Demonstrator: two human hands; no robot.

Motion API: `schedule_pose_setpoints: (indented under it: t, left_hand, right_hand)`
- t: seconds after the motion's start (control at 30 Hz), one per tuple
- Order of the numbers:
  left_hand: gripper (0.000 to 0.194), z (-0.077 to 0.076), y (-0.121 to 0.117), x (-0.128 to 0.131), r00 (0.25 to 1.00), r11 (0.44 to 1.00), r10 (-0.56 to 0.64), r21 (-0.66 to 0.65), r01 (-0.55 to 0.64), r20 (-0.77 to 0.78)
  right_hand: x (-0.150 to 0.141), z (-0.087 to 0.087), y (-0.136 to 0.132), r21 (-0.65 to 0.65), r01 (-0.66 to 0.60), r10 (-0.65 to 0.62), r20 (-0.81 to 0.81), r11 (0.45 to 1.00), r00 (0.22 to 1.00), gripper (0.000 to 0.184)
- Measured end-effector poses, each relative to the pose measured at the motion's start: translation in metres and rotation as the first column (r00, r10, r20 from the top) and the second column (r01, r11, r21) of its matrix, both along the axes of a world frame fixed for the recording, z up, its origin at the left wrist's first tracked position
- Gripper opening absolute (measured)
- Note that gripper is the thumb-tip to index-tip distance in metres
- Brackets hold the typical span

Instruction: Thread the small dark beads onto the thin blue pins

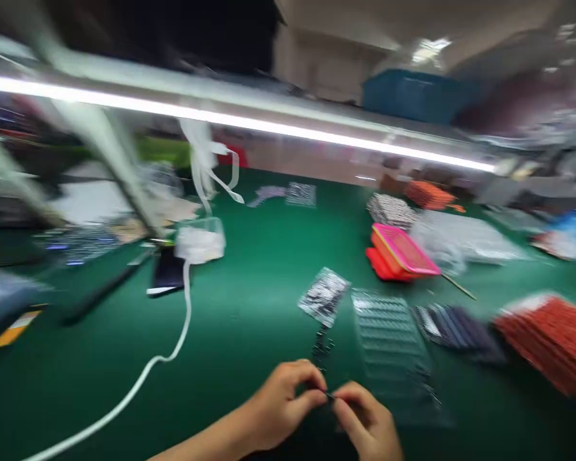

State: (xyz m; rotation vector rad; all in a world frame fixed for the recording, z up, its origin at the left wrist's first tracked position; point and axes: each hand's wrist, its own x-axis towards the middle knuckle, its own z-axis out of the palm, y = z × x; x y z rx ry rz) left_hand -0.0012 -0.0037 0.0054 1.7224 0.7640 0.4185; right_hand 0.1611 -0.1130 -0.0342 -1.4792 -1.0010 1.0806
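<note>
My left hand (281,402) and my right hand (367,419) meet at the bottom centre over the green table (249,301), fingertips pinched together on a small dark part (329,396) held between them. Just beyond the fingers lies a small heap of dark parts (321,349). Behind that is a clear bag of parts (324,296), and to its right a clear plastic tray (388,339) with rows of pockets. The picture is smeared by motion.
A white cable (173,339) runs from a white box (199,242) toward the near left. Pink and red baskets (396,255) stand at centre right, red stacked trays (552,339) and a dark tray (456,325) at right. A lit rail (249,118) crosses overhead.
</note>
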Motion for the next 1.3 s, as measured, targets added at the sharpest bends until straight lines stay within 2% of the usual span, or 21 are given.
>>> schedule_pose_setpoints:
  t: [0.1,0.2,0.37,0.43,0.53,0.6,0.7,0.77,0.83,0.97,1.07,1.13,1.17,1.23,1.3]
  left_hand:
    - [0.018,0.000,0.007,-0.003,0.992,0.990,-0.127,0.060,0.128,-0.022]
    - [0.026,-0.001,0.010,-0.004,0.975,0.973,-0.219,0.067,0.222,-0.046]
    - [0.029,0.001,0.005,0.000,0.944,0.947,-0.321,-0.012,0.321,-0.073]
    - [0.028,0.002,0.004,0.001,0.941,0.945,-0.327,-0.038,0.325,-0.081]
    - [0.027,0.003,0.004,0.003,0.959,0.961,-0.272,-0.071,0.266,-0.086]
    - [0.027,0.003,0.005,0.003,0.973,0.973,-0.219,-0.096,0.212,-0.077]
    - [0.027,0.002,0.009,0.001,0.990,0.984,-0.133,-0.123,0.125,-0.055]
    - [0.026,0.000,0.012,0.001,0.996,0.986,-0.082,-0.146,0.075,-0.039]
    - [0.027,-0.002,0.015,0.001,0.999,0.983,-0.034,-0.182,0.029,-0.022]
    - [0.027,-0.009,0.021,0.001,0.993,0.959,0.108,-0.267,-0.093,0.044]
    - [0.025,-0.014,0.026,0.000,0.975,0.934,0.204,-0.318,-0.166,0.090]
    - [0.024,-0.018,0.028,-0.001,0.963,0.921,0.246,-0.335,-0.197,0.110]
    - [0.024,-0.019,0.029,-0.002,0.959,0.917,0.260,-0.340,-0.208,0.115]
    - [0.023,-0.021,0.029,-0.002,0.953,0.912,0.276,-0.347,-0.220,0.121]
    - [0.022,-0.022,0.029,-0.002,0.950,0.908,0.283,-0.357,-0.221,0.130]
  right_hand:
    - [0.001,0.008,0.001,-0.007,0.053,-0.054,-0.152,0.999,0.987,0.029]
    - [0.001,0.010,0.002,-0.032,0.058,-0.064,-0.257,0.998,0.964,0.030]
    - [-0.005,0.011,-0.007,-0.028,0.052,-0.058,-0.292,0.998,0.955,0.030]
    - [-0.004,0.014,-0.012,-0.026,0.039,-0.043,-0.226,0.999,0.973,0.025]
    - [0.015,0.022,-0.021,0.007,0.034,-0.034,0.100,0.999,0.994,0.017]
    - [0.044,0.026,-0.027,0.087,0.102,-0.128,0.372,0.991,0.919,0.017]
    - [0.101,0.024,-0.033,0.202,0.246,-0.318,0.656,0.948,0.684,0.019]
    - [0.136,0.018,-0.033,0.232,0.269,-0.346,0.763,0.935,0.546,0.024]
    - [0.162,0.010,-0.031,0.197,0.234,-0.288,0.836,0.952,0.468,0.029]
    - [0.183,-0.005,-0.028,0.153,0.190,-0.208,0.927,0.970,0.313,0.036]
    - [0.175,-0.010,-0.029,0.215,0.185,-0.250,0.948,0.959,0.197,0.041]
    - [0.155,-0.008,-0.027,0.267,0.159,-0.296,0.934,0.950,0.199,0.037]
    - [0.140,-0.007,-0.025,0.287,0.132,-0.311,0.921,0.949,0.233,0.032]
    - [0.105,-0.003,-0.018,0.304,0.040,-0.299,0.890,0.952,0.343,0.022]
    - [0.067,-0.002,-0.007,0.240,-0.077,-0.180,0.870,0.968,0.460,0.018]
